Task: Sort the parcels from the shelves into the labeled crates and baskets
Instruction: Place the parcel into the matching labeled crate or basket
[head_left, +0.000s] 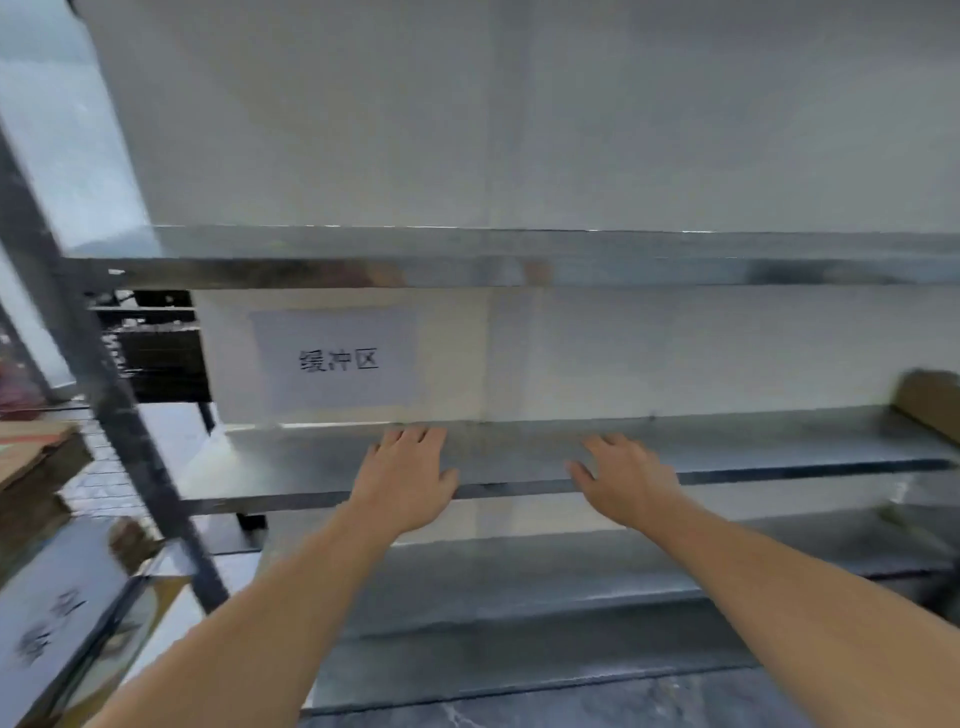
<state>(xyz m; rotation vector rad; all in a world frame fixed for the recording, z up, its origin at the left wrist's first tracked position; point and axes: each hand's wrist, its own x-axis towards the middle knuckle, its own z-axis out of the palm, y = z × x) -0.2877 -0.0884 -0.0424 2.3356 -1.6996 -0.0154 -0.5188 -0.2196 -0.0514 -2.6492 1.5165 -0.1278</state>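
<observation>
My left hand (408, 478) & right hand (628, 480) flat, empty, over grey metal shelf (779, 441); risk: I miss brown cardboard parcel (930, 400) far right.

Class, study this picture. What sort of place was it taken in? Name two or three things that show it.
Probably a warehouse or parcel storeroom: tiers of metal shelves on a dark steel frame, a printed paper sign on the wall behind, and cardboard boxes stacked at left.
</observation>
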